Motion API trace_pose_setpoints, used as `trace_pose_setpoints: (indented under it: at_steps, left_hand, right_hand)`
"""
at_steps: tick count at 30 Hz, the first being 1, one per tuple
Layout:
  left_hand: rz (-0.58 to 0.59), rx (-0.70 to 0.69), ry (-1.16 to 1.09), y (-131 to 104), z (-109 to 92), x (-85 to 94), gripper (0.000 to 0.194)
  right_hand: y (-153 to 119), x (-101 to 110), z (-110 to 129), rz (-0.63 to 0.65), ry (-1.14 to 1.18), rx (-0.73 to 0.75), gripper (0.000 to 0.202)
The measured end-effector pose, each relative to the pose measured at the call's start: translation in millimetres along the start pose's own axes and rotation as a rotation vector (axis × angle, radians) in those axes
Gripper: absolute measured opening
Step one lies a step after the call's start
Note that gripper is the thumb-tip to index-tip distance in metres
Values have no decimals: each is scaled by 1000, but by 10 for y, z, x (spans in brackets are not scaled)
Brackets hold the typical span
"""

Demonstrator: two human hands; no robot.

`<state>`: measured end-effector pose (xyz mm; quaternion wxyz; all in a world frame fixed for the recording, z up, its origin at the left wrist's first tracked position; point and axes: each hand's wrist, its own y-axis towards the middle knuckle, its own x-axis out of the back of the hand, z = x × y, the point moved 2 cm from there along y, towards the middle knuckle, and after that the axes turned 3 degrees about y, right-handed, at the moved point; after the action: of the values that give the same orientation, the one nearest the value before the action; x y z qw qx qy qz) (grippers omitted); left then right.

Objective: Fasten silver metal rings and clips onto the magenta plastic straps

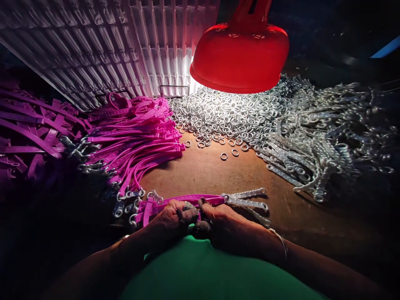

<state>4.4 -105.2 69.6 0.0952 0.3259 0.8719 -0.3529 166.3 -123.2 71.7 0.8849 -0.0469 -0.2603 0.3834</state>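
Note:
Both hands meet at the table's near edge, above green cloth. My left hand (175, 214) and my right hand (215, 218) have covered fingertips, pinched around a small pink piece (199, 216) that is mostly hidden between them. Just behind the fingers lies a pink strap assembly (187, 197). Its right end carries a ring with several braided silver strips (246, 203) fanning out to the right. At its left end, beside my left wrist, are more silver rings and strips (135, 212). A bangle circles my right wrist.
Pink straps (150, 133) are piled at the left. Metal rings (231, 112) form a heap at the back centre, some loose on the wooden table (206, 171). Braided silver strips (312, 154) lie heaped right. A red lamp (240, 58) hangs low above; a ribbed pale panel (109, 46) stands behind.

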Motion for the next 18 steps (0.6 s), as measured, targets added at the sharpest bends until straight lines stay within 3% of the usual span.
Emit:
trace_pose_setpoints:
  at_steps: [7, 10, 13, 18]
  left_hand:
    - [31, -35, -96, 200, -52, 95, 43]
    - [-16, 10, -120, 266, 14, 125, 42]
    - [-38, 37, -135, 366, 71, 174, 43]
    - [-20, 68, 180, 518, 8, 186, 46]
  right_hand:
    - [90, -71, -172, -240, 176, 131, 18]
    - [105, 5, -144, -265, 25, 123, 10]
    - [108, 111, -95, -245, -191, 116, 16]
    - [150, 210, -166, -149, -484, 36, 17]
